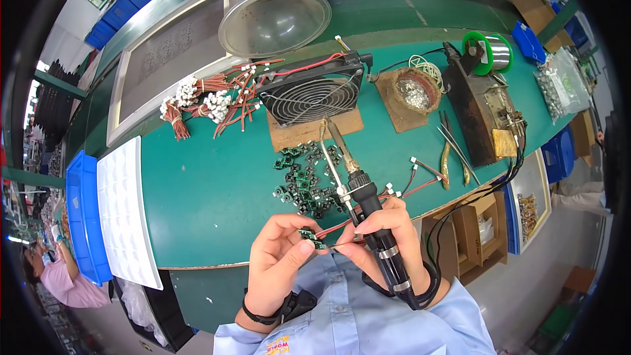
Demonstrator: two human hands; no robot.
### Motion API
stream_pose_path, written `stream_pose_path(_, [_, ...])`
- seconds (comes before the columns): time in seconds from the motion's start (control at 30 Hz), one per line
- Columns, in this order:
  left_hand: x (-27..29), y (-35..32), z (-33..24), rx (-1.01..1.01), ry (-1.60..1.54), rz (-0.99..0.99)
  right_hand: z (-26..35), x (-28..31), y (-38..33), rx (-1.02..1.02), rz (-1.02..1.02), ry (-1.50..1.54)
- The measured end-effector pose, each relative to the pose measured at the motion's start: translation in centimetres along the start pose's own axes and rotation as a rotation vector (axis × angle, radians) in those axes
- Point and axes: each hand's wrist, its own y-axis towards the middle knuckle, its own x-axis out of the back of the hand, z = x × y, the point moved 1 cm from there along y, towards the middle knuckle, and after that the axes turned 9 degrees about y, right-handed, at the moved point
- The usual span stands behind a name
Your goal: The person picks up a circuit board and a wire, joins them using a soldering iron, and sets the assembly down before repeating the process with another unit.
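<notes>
The green table top (204,197) is flat and smooth, and it fills the middle. The person's left hand (279,260) is almost closed, with its thumb and fingers pinching a small green board (310,236) close to the shirt (335,309), at the near edge of the table. The right hand (394,233) is curled round a black soldering iron (373,210), and its fingertips are at the thin red wires (338,228) by the board. Going by a clock with the hands in the middle, a heap of little dark boards (305,187) lies at twelve, and past it a black fan (315,98) stands on a brown sheet. Bunches of red wires with white ends (213,102) lie between ten and eleven. A big shiny lamp-shaped hood (276,23) hangs nearer twelve. At one there is a round brown pot (417,92) — then, going on to two, a dark metal box (473,112), a green reel of shiny wire (488,54) and a clear bag (562,89). A white tray (125,210) and a blue bin (85,220) sit near nine. At three, open cardboard boxes (473,230) stand below the table — the floor (526,296) is grey. Far off, just below nine, another person (69,279) wears pink.
</notes>
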Motion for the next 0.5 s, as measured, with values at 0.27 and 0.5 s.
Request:
stream_pose_path(0.27, [0.3, 0.5, 1.3, 0.075, -0.319, 0.184, 0.2, -0.3, 0.1, 0.057, 0.031, -0.002])
stream_pose_path(0.5, [0.1, 0.5, 1.5, 0.107, -0.421, 0.219, 0.5, -0.3, 0.5, 0.019, 0.015, 0.099])
